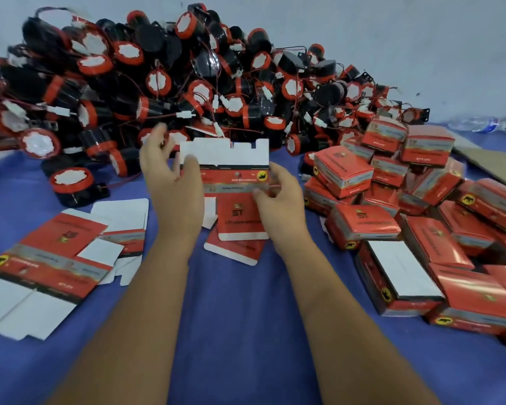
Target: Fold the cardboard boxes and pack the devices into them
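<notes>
I hold a flat, unfolded red cardboard box [231,173] with white flaps upright above the blue cloth. My left hand [173,176] grips its left edge, thumb on the front. My right hand [278,194] pinches its right edge lower down. A big heap of black and red round devices [164,83] with red wires lies behind the box. One more flat box [234,249] lies under my hands on the cloth.
Flat box blanks [50,258] lie spread at the left. Folded red boxes [421,214] are piled at the right. One device [73,185] sits apart on the blue cloth [246,331]. A plastic bottle [482,124] lies at the far right by the wall.
</notes>
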Available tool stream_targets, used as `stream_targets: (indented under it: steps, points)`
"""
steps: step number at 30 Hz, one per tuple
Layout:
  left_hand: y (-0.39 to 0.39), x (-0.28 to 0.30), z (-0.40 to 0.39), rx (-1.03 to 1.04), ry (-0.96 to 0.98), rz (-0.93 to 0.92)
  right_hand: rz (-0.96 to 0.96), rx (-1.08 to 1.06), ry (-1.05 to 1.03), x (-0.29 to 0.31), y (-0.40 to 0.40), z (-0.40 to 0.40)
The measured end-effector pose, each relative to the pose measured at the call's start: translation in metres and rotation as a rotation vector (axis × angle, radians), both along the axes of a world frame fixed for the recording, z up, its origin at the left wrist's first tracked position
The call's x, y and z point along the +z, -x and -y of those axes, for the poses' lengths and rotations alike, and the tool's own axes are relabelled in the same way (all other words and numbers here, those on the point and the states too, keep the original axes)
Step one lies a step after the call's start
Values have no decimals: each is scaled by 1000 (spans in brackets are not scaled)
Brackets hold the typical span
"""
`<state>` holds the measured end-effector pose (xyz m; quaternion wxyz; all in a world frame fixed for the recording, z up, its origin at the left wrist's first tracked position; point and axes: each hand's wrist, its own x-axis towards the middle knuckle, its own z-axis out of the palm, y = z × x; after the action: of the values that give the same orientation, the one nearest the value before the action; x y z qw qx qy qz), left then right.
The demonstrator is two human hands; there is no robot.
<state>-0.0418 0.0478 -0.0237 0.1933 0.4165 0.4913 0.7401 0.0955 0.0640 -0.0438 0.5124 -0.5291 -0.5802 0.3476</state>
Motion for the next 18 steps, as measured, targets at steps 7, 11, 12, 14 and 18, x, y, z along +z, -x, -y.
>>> stream_targets:
  steps: [7, 11, 12, 14, 18]
  points:
    - [-9, 10, 4, -217, -11, 308, 17, -87, -492, 11, 14, 23]
    - [-11, 12, 5, -294, -110, 398, -132, 25, -503, 15, 18, 30]
    - [-11, 12, 5, -299, -119, 391, -181, 43, -476, 15, 19, 31]
    - [-12, 11, 6, -287, -116, 353, -290, 97, -412, 14, 20, 33]
    - [-14, 10, 5, -292, -144, 271, -378, 187, -372, 9, 19, 34]
